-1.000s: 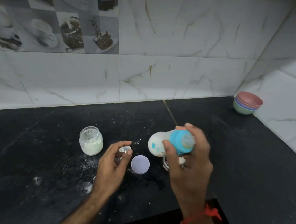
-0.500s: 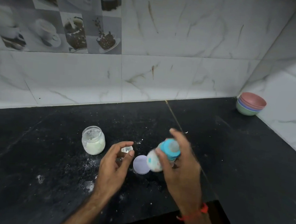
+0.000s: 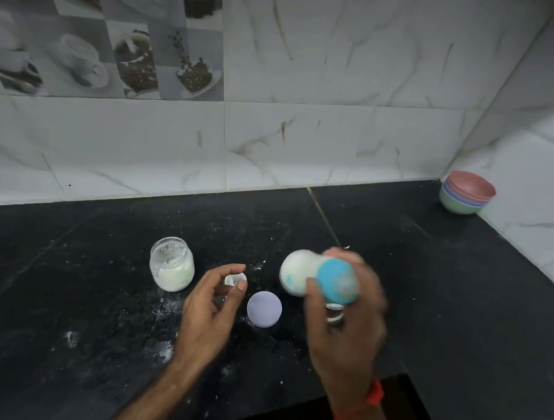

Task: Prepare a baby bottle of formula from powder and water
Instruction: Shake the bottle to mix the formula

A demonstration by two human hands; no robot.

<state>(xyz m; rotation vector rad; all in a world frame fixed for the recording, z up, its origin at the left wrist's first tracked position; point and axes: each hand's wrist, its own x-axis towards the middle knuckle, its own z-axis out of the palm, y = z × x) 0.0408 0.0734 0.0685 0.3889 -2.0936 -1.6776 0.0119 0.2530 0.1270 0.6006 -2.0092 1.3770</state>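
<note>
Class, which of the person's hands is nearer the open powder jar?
Left. The left hand hovers just right of the powder jar; the right hand, gripping the bottle, is farther right.

Black stone counter (image 3: 462,312), a seam across it, dusted with white specks. White marble-veined wall tiles (image 3: 349,81) meet in right corner. Grey picture tiles (image 3: 99,40) upper left.

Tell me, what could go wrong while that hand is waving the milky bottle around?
The right hand grips the white baby bottle with the blue collar tipped on its side, blurred; if that collar is loose, milk might spray out. The clear plastic jar of white powder stands open, its round lilac lid lying apart, so a bump from the left hand could spill more powder onto the black stone counter.
</note>
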